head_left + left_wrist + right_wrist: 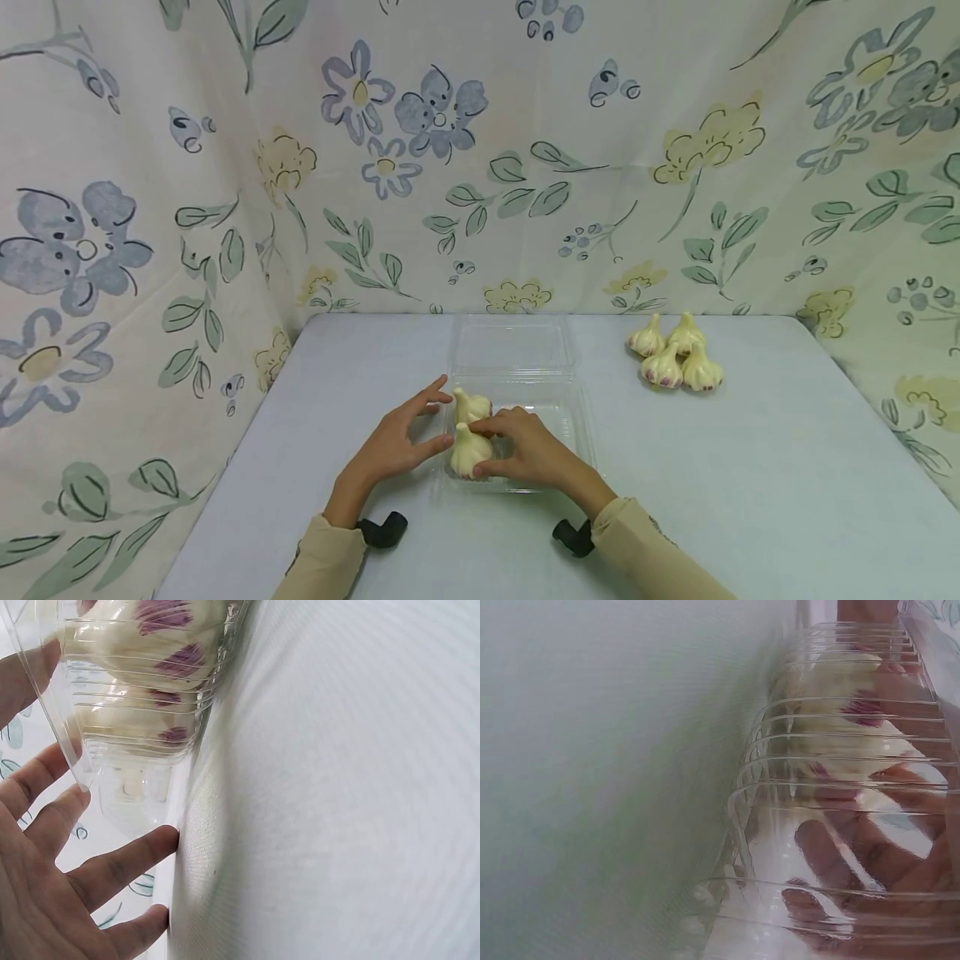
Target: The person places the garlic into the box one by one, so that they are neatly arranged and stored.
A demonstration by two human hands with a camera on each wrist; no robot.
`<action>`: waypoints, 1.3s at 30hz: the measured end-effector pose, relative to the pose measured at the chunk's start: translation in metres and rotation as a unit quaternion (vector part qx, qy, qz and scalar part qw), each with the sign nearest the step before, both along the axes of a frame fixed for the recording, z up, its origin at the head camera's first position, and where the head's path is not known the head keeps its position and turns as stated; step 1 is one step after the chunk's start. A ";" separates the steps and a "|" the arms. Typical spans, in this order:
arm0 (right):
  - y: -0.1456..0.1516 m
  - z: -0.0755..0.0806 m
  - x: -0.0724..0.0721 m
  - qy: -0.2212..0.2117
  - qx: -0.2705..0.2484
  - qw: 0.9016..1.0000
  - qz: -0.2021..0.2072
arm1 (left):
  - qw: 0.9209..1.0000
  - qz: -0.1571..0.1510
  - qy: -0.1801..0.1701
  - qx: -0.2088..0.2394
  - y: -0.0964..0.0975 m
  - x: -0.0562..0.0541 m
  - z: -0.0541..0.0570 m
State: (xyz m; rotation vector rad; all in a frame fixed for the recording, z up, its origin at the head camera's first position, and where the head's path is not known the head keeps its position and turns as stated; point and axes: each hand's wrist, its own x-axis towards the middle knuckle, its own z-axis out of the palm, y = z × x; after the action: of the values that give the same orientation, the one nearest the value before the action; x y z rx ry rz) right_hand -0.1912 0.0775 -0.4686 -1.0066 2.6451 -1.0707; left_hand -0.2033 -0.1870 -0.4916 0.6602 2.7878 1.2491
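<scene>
A clear plastic clamshell container (573, 425) lies unfolded in front of me, its lid (513, 346) laid back on the far side. Two cream garlic bulbs (472, 407) with purple patches sit one behind the other along the left wall of its base. My right hand (536, 450) reaches inside and pinches the nearer garlic bulb (469, 450) between thumb and fingers. Spread along the outer left side is my left hand (393, 440). In the left wrist view, its fingertips (79, 793) meet the container's rim while two lower fingers reach the tabletop.
Several more garlic bulbs (663, 368) stand clustered at the back right of the white table (712, 467). A floral curtain (495, 242) hangs behind the table and along its sides. Black wrist mounts (386, 530) show below both hands.
</scene>
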 end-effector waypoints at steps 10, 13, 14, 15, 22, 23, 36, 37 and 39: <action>0.002 0.000 0.000 -0.002 -0.003 1.000 -0.003 | 1.000 0.001 -0.002 0.000 0.001 0.001 0.001; 0.003 0.000 0.000 0.003 -0.003 1.000 -0.002 | 1.000 0.001 -0.002 0.000 0.002 0.001 0.001; 0.003 0.001 0.000 0.005 -0.004 1.000 -0.002 | 1.000 0.000 -0.001 0.001 0.002 0.001 0.001; 0.004 0.001 0.000 0.007 -0.005 1.000 -0.001 | 1.000 -0.001 0.000 0.001 0.002 0.001 0.001; 0.010 0.000 0.000 0.018 -0.009 1.000 0.001 | 1.000 -0.004 0.003 0.002 0.003 0.000 0.002; 0.011 0.000 0.000 0.018 -0.010 1.000 0.001 | 1.000 -0.004 0.002 0.002 0.003 0.001 0.002; 0.031 0.000 0.001 0.021 -0.038 0.999 -0.027 | 1.000 0.000 0.004 0.000 0.001 0.001 0.000; 0.033 0.000 0.002 0.025 -0.042 0.998 -0.031 | 1.000 0.000 0.006 0.001 0.001 0.001 0.000; 0.036 0.001 0.003 0.032 -0.056 0.997 -0.040 | 1.000 0.000 0.007 0.000 0.002 0.001 0.000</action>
State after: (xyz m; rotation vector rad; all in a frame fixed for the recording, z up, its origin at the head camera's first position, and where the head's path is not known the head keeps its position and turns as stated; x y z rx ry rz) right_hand -0.1885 0.1140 -0.4672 -0.9787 2.7230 -1.2366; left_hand -0.2026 -0.1852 -0.4915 0.6728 2.7995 1.2493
